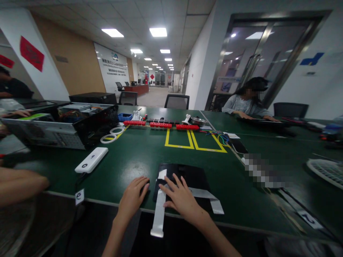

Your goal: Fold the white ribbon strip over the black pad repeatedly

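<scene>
A flat black panel (197,176) lies on the green table in front of me. One grey-white ribbon cable (160,212) runs from it over the table's near edge and hangs down. A second ribbon cable (203,193) crosses its right side and bends at the corner. My right hand (182,200) lies on the panel with spread fingers, partly covering the ribbon cables and touching a white patch's lower side. Left of the panel, my left hand (135,194) rests on the table, fingers stretched and near each other, holding nothing visible.
An opened computer case (85,130), white rings (108,138) and a white power bank (91,160) lie to the left. Red trays (160,125) and yellow tape outlines (179,145) are further back. A person (248,98) sits at the right; another person's forearm (21,182) is at left.
</scene>
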{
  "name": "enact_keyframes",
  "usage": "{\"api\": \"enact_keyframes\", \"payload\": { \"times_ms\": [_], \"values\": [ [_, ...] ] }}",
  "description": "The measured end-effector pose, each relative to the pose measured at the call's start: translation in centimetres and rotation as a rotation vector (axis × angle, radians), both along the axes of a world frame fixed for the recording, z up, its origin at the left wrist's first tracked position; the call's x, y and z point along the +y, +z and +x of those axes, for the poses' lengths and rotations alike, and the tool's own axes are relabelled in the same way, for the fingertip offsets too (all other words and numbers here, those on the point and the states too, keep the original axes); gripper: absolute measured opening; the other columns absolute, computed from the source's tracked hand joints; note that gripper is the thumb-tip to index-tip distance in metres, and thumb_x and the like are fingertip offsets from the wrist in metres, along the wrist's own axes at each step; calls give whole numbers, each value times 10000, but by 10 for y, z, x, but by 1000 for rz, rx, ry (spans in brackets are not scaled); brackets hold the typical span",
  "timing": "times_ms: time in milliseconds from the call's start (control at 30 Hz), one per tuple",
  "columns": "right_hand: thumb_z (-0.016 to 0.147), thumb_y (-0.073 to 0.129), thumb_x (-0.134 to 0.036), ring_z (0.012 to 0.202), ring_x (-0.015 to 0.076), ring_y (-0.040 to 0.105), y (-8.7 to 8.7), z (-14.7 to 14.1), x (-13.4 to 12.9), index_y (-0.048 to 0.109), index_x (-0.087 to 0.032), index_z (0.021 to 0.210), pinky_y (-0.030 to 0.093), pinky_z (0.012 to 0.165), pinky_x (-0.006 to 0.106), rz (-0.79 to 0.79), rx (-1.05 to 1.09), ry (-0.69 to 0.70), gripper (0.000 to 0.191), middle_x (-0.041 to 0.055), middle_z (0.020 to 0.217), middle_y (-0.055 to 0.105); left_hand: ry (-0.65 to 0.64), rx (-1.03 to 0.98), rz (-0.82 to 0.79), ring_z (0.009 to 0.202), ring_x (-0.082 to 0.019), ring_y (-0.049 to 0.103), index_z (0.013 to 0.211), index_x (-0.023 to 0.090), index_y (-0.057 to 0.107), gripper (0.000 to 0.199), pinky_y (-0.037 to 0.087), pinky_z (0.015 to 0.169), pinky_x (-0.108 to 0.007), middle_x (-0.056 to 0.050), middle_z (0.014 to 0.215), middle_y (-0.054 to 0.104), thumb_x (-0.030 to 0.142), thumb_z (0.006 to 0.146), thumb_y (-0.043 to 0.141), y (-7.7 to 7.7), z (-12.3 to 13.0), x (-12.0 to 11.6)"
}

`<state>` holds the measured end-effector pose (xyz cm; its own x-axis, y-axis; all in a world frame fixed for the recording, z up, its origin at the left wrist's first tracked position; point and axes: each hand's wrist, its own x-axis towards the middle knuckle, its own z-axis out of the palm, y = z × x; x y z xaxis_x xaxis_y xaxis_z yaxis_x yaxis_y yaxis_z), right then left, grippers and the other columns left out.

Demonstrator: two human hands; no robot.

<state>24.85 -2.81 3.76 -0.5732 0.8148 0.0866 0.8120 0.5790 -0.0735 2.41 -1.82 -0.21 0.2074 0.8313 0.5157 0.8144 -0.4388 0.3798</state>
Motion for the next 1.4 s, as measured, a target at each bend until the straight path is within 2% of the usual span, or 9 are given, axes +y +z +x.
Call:
{"api": "enact_keyframes", "payload": {
  "times_ms": [167,367,500,900,1033,1100,1200,1300,1400],
  "values": [
    [831,542,-503,1367,343,201,7,55,12,375,-364,1381,204,1062,609,-83,-10,-71,591,25,1494,285,16,6,14,1069,-218,614,1076,215,665,265,467,964,-402,-49,1105,691,289,911,471,4,2,-2],
    [835,501,-539,1386,312,145,-1,141,22,357,-344,1393,131,1071,618,-131,56,-205,609,28,1498,265,14,5,21,1055,-220,620,1062,215,672,264,473,955,-405,-48,1091,696,299,910,474,3,2,-2],
    [815,514,-541,1382,322,153,-3,181,20,397,-347,1373,110,1063,634,-159,106,-257,603,44,1490,280,14,-5,37,1048,-221,625,1061,221,673,262,478,948,-409,-49,1087,698,300,907,477,2,2,-1],
    [776,545,-571,1379,316,146,5,219,16,490,-311,1316,70,1076,608,-224,192,-244,602,76,1480,308,8,14,17,1058,-222,618,1071,221,669,257,472,952,-418,-48,1096,694,287,907,482,1,2,-1],
    [756,577,-557,1370,316,207,9,222,12,560,-270,1221,129,1085,590,-234,291,-242,547,91,1456,364,16,27,11,1063,-224,616,1072,217,667,257,468,957,-419,-53,1110,688,288,908,483,0,1,-1],
    [781,542,-548,1308,306,360,11,225,11,594,-245,1133,265,1066,542,-190,407,-261,467,103,1380,470,17,28,12,1064,-222,615,1072,220,666,258,470,954,-414,-50,1110,688,291,910,479,0,0,-1],
    [811,488,-540,1048,254,594,17,233,11,608,-219,1036,465,921,428,-13,558,-309,410,100,1120,635,13,21,15,1063,-221,615,1072,228,668,260,469,955,-416,-44,1107,691,296,911,475,0,0,0],
    [799,485,-559,881,232,618,30,246,8,607,-217,1005,508,806,401,303,567,-397,417,78,971,628,15,5,22,1061,-221,615,1068,235,673,260,469,956,-416,-41,1099,693,303,904,482,1,1,-1],
    [841,388,-560,907,276,590,45,259,2,615,-184,1076,487,783,433,610,419,-591,499,133,989,590,20,7,19,1061,-221,615,1066,230,674,260,468,956,-414,-45,1097,693,298,905,480,3,2,-2]
  ]
}}
